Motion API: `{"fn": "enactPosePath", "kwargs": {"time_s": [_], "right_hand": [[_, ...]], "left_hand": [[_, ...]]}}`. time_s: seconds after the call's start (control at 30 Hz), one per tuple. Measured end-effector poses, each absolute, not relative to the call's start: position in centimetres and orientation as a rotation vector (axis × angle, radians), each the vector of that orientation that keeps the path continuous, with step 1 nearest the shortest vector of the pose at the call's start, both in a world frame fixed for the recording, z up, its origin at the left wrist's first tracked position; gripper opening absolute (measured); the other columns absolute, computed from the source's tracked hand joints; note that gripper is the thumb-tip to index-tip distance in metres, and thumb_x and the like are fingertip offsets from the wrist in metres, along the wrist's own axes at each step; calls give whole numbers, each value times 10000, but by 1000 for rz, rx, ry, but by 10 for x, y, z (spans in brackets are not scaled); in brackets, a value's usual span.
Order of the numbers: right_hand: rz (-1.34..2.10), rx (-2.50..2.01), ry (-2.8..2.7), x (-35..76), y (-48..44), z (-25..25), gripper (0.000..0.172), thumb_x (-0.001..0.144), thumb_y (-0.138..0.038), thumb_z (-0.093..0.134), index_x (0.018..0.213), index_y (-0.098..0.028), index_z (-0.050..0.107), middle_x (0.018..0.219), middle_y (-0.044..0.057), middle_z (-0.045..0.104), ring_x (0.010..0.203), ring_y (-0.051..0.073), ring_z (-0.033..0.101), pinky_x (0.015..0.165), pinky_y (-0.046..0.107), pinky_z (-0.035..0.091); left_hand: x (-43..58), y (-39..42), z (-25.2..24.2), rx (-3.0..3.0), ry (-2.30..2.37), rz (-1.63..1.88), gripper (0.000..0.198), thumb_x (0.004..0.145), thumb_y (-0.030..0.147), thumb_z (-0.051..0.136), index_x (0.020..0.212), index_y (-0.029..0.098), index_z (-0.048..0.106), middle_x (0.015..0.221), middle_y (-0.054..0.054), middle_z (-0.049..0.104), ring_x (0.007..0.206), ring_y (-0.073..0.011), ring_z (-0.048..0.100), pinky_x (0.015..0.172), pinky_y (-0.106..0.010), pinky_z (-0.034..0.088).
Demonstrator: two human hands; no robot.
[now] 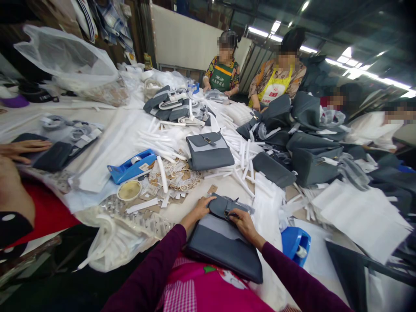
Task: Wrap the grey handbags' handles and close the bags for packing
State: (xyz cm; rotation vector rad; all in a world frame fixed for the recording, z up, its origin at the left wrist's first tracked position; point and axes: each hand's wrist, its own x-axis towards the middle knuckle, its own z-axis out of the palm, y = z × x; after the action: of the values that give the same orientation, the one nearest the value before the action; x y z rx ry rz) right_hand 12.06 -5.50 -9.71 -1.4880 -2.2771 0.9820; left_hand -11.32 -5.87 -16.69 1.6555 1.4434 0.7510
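A grey handbag (224, 249) leans against my lap at the table's near edge, its flap end up on the table. My left hand (202, 208) grips the left corner of the flap, fingers curled over it. My right hand (242, 221) is closed on the flap's right side near a small dark clasp, pinching something there that I cannot make out.
A blue tape dispenser (131, 167), a round tin (129, 190) and paper tags lie ahead left. Another blue dispenser (295, 245) sits at my right. More grey bags (208, 151) and white paper rolls cover the table. A co-worker's hand (22, 149) rests at left; other people sit opposite.
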Motion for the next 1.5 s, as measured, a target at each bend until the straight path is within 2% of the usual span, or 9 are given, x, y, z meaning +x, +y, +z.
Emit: {"fn": "enactPosePath", "kwargs": {"time_s": [0.17,0.37,0.63,0.77,1.0,1.17,1.5], "right_hand": [[994,-1568,-2212,122,-51,-102,205,742,-176,491,785,-211,688,767,21,674,758,203,612,724,303,444],[743,-1470,-2266,119,-62,-102,218,801,-163,469,785,-209,682,831,35,647,777,179,609,716,270,439],[487,-1238,-2612,114,-79,-92,237,851,-229,538,1050,-238,667,1060,59,650,946,209,608,790,283,454],[602,-1287,-2478,114,-73,-100,215,868,-222,513,952,-244,710,994,46,671,878,186,629,768,276,460],[848,-1504,-2186,116,-55,-102,186,792,-237,552,728,-219,725,785,30,693,757,194,630,714,294,435],[829,-1554,-2225,116,-53,-101,170,775,-228,545,718,-212,705,788,26,697,763,194,621,725,288,411],[789,-1520,-2520,115,-62,-111,120,822,-192,490,815,-201,609,842,28,669,810,181,602,741,254,388]], "left_hand": [[-114,-63,-170,1603,1431,765,562,765,223,583,1322,256,520,1139,-103,590,1071,-265,525,982,-405,378],[-113,-60,-179,1568,1390,825,586,743,187,595,1324,215,523,1091,-101,580,1021,-244,538,966,-378,402],[-113,-58,-191,1527,1335,876,592,716,117,562,1302,201,550,1110,-98,563,1062,-238,538,1000,-379,398],[-113,-58,-191,1514,1315,888,597,711,119,580,1302,200,550,1120,-106,568,1059,-248,544,999,-402,401],[-115,-59,-189,1505,1269,918,594,756,304,658,1326,202,521,1216,-131,556,1141,-280,509,1038,-423,364],[-115,-60,-188,1504,1271,911,579,756,261,646,1320,208,526,1172,-112,565,1118,-265,515,1035,-414,365],[-113,-61,-184,1481,1308,876,608,713,134,589,1316,177,532,1135,-105,554,1096,-255,513,1032,-390,364]]}}
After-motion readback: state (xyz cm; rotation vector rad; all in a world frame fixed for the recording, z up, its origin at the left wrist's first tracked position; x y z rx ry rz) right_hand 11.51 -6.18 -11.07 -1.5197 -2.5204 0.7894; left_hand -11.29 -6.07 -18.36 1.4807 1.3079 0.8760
